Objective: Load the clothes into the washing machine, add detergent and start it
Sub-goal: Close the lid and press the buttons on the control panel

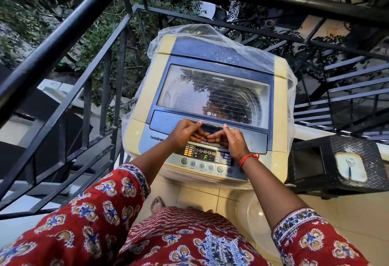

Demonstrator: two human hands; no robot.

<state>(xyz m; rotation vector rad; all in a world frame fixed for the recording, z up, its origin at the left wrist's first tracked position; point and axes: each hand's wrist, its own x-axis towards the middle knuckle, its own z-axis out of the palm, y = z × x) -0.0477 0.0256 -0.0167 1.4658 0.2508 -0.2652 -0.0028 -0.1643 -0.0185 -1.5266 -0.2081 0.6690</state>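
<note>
Resting on the front edge of the washing machine (210, 105), both hands meet at the lid handle (212, 125) — left hand (186, 133) and right hand (229, 139) with fingers curled toward each other, thumbs up on the handle's rim; neither grip closes fully on anything I can make out. The lid (212, 93) lies shut, its handle running left to right just beyond the fingertips; both hands are equally near. The control panel (206, 157) glows directly below the wrists — lifting looks like the next move; no clothes or detergent are in sight.
</note>
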